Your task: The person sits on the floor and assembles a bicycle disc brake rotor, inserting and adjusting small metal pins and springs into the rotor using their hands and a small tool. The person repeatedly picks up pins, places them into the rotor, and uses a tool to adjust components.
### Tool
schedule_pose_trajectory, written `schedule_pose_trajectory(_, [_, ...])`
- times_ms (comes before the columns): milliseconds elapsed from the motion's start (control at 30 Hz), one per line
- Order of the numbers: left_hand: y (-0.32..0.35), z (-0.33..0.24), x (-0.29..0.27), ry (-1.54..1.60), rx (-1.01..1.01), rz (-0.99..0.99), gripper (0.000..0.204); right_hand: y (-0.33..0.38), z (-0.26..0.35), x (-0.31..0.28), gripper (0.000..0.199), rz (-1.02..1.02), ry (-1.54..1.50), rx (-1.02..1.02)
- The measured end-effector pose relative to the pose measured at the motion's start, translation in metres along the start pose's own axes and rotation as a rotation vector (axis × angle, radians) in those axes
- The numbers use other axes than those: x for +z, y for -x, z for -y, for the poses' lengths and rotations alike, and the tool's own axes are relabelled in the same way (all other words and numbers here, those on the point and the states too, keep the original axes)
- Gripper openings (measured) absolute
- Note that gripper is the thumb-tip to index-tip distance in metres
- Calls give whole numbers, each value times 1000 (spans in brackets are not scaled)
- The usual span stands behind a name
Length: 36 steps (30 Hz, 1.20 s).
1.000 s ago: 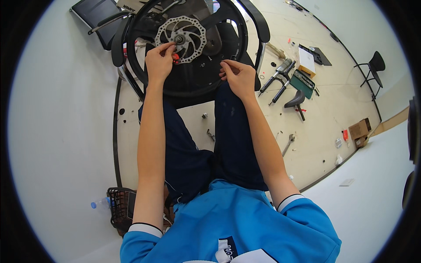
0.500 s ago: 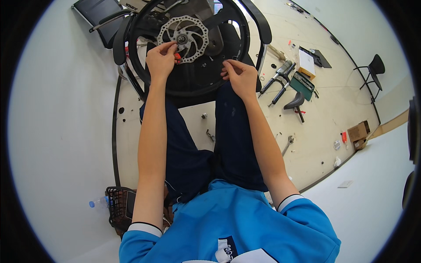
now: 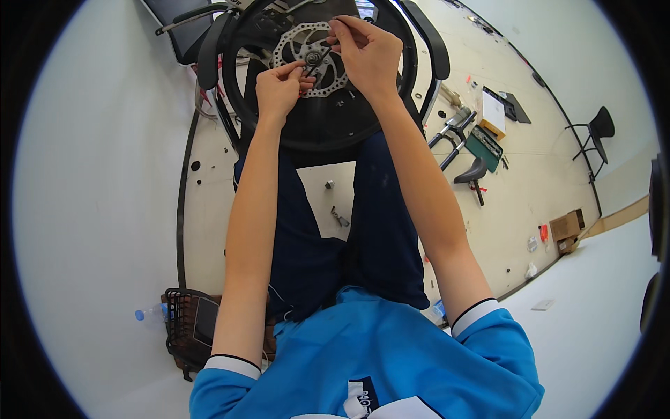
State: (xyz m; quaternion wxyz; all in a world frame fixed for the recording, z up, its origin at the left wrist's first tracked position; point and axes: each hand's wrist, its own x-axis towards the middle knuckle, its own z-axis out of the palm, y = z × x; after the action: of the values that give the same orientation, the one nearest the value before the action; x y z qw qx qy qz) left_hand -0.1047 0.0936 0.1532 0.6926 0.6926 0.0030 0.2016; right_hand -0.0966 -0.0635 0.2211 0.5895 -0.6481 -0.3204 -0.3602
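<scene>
Lettering on the shirt (image 3: 426,349): a short run of characters on a dark-and-white patch (image 3: 361,396) at the lower edge of the view, strongly foreshortened and only partly visible. On the carton (image 3: 564,227) and the box (image 3: 493,115), no marking can be read at this scale.

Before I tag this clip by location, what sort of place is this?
Probably a makeshift cycle workshop indoors: there's a wheel with a disc brake rotor, plus a suspension fork and a saddle on the floor.

head view: left fisheye, head-worn | looks down along both forearms (image 3: 252,199) | shirt (image 3: 391,342) nearest, wheel (image 3: 313,58) farther off
</scene>
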Motion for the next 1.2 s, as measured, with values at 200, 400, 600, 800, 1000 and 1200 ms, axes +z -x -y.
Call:
schedule_pose_trajectory(200, [1,2,0,24,-6,-28,23,1,-3,7,16,-2,-23,16])
schedule_pose_trajectory(400, [3,-3,-1,5,-9,-17,25,-4,-8,18,14,-52,1,-82])
schedule_pose_trajectory(600, [1,-1,-1,23,-20,-8,25,-3,-16,24,11,-68,88,-260])
schedule_pose_trajectory(800, [2,4,-1,82,22,-42,22,2,-3,22,16,74,325,-513])
schedule_pose_trajectory(1000, [12,1,3,-390,430,-163,19,14,-1,28,25,166,347,-705])
schedule_pose_trajectory(1200, [2,14,2,-373,526,-225,15,11,7,27,19,204,300,-584])
